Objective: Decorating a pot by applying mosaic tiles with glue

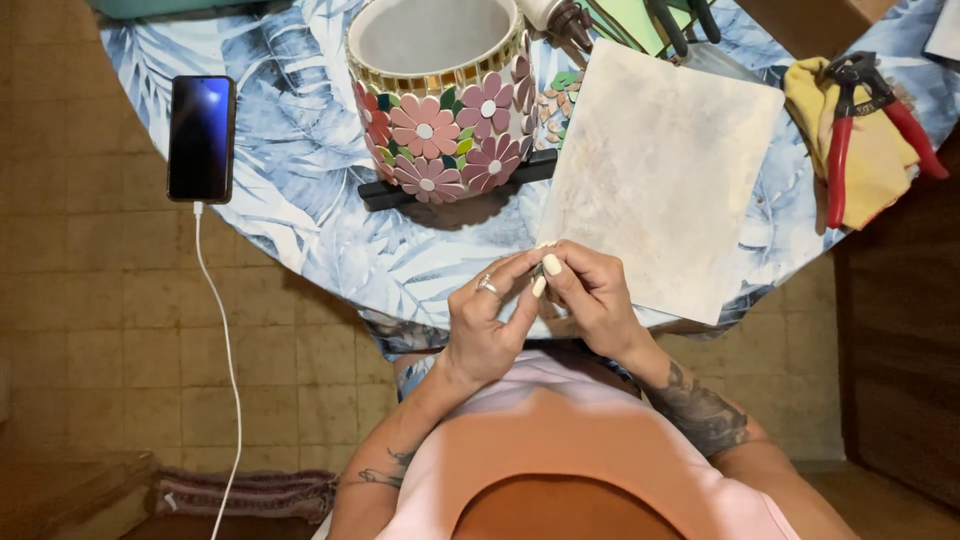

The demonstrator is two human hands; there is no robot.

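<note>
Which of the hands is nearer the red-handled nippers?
Right. The right hand lies below-left of the red-handled nippers; the left hand sits farther left, touching the right.

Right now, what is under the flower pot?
A black bar lies under the pot, on the leaf-print tablecloth. Its ends stick out left and right; its middle is covered by the pot.

Both hands meet at the near edge of a round table [300, 210] covered in a blue leaf-print cloth. The left hand [490, 325], wearing a ring, and the right hand [590, 295] press fingertips together around something too small to tell. At twelve o'clock from them stands a mosaic flower pot [440, 100]; at two o'clock lies a pale tile [665, 170], farther out red-handled nippers [865, 125] on a yellow cloth [880, 160]. At ten o'clock lies a smartphone [201, 138] with a white cable [228, 370].
</note>
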